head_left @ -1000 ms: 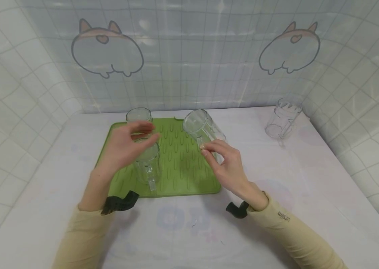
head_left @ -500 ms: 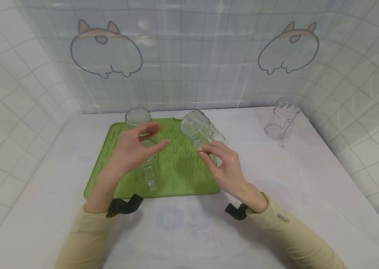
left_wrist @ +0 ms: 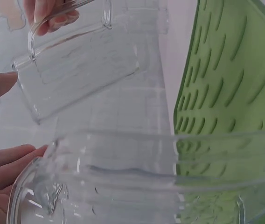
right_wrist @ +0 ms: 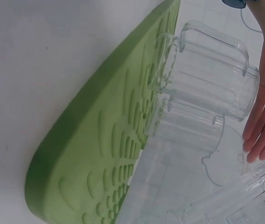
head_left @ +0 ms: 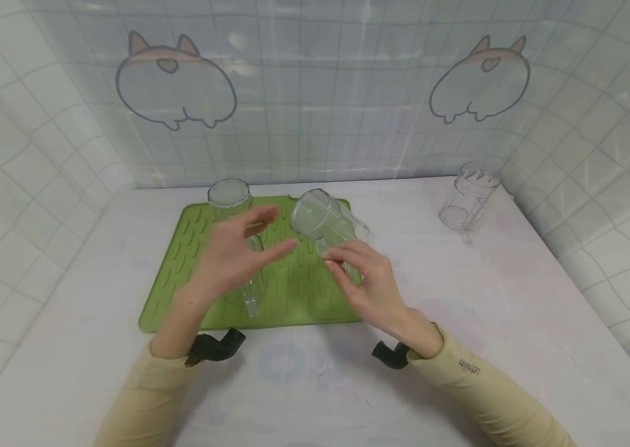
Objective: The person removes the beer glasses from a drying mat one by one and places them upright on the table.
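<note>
My right hand point(head_left: 367, 285) pinches the handle of a clear glass mug point(head_left: 334, 220) and keeps it tilted over the right part of a green drying mat point(head_left: 303, 304). The mug's mouth leans up and left. My left hand point(head_left: 231, 254) has thumb and fingers spread apart, its thumb tip close to that mug's rim in the left wrist view. Two more glass mugs stand on the mat's left side: a rear mug point(head_left: 229, 194) and a front mug point(head_left: 250, 297). My left hand partly hides the front one in the head view; both show upright in the right wrist view.
Off the mat, another glass mug point(head_left: 468, 198) stands at the table's back right. A tiled sheet with cartoon animals point(head_left: 177, 87) rises behind the white tabletop point(head_left: 315, 385), and similar walls flank both sides.
My left hand has moved right, away from the mugs on the left and toward the held mug. My right hand has brought the held mug slightly left and down, tilting it further.
</note>
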The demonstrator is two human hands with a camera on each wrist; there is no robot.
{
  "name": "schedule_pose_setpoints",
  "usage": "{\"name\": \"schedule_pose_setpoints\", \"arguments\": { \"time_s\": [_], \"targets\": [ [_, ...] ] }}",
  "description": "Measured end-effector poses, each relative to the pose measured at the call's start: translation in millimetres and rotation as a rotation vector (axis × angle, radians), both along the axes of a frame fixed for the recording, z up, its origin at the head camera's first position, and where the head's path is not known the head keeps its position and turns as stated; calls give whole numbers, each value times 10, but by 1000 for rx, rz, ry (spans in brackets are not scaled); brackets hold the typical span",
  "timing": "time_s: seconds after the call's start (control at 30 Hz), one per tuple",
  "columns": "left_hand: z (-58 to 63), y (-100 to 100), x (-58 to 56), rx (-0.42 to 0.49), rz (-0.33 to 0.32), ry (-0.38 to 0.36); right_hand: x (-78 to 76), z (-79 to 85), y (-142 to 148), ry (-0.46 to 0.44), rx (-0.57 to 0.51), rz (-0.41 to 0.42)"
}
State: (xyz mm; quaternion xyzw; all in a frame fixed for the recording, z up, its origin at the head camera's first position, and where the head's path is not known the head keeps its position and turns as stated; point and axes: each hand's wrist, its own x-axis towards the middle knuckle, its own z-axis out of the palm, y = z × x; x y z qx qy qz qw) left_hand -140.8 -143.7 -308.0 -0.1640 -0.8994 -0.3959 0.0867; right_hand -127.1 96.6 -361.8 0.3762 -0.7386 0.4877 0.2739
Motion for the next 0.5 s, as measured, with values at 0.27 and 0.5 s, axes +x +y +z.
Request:
{"name": "schedule_pose_setpoints", "arguments": {
  "time_s": [0.27, 0.5],
  "targets": [
    [-35, 77, 17, 31, -54, 26, 17, -18, -24, 59, 26, 21],
    [-54, 122, 31, 49, -53, 23, 47, -23, -47, 94, 65, 34]
  ]
}}
